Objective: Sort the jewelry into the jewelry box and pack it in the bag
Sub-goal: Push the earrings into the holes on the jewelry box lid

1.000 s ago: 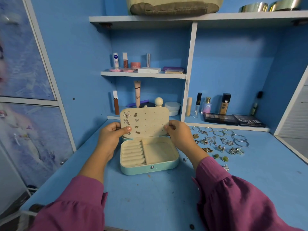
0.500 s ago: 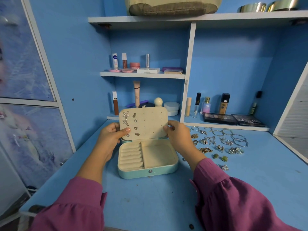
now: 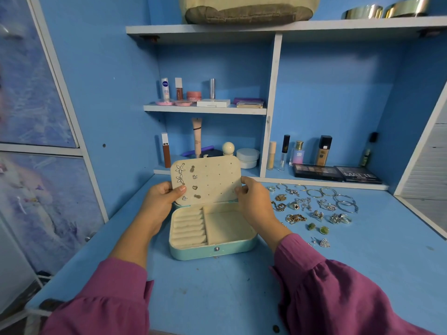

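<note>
At the centre of the blue surface (image 3: 217, 293) the teal jewelry box (image 3: 212, 250) lies open, its ring rolls and tray bare, while both hands (image 3: 159, 201) (image 3: 254, 201) pinch its upright earring-studded lid panel (image 3: 208, 182), loose jewelry (image 3: 314, 209) lying at 3 o'clock.
</note>
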`<action>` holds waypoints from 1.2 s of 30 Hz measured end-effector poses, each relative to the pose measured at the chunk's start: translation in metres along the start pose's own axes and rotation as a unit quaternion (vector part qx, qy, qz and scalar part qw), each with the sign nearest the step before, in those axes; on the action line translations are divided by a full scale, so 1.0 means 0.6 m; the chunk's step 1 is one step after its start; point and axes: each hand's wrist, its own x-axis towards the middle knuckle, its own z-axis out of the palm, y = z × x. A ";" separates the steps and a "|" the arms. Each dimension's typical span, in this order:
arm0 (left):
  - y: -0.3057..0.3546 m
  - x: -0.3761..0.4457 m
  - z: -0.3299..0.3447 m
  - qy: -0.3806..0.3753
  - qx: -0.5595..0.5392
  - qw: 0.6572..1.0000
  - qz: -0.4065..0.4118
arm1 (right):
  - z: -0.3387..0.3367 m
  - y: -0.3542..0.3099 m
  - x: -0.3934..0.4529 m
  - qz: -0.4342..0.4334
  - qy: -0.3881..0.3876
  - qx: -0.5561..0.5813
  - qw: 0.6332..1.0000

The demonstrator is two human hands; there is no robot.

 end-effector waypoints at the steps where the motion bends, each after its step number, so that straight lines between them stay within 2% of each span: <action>1: -0.001 0.000 0.000 -0.003 0.004 1.000 0.000 | -0.001 -0.001 -0.001 -0.001 0.001 0.000 1.000; 6: -0.004 0.004 -0.001 -0.006 0.025 1.000 0.004 | -0.009 -0.008 -0.006 -0.002 -0.006 -0.010 1.000; 12: -0.001 0.003 -0.004 0.026 0.031 0.999 0.027 | -0.008 -0.005 -0.004 -0.002 0.001 -0.003 1.000; 25: -0.006 0.009 -0.010 0.021 0.029 0.999 0.009 | -0.005 0.002 0.000 0.013 0.000 0.015 1.000; 36: -0.005 0.012 -0.013 0.030 -0.013 0.999 0.002 | -0.005 0.007 0.002 0.019 0.003 0.031 0.999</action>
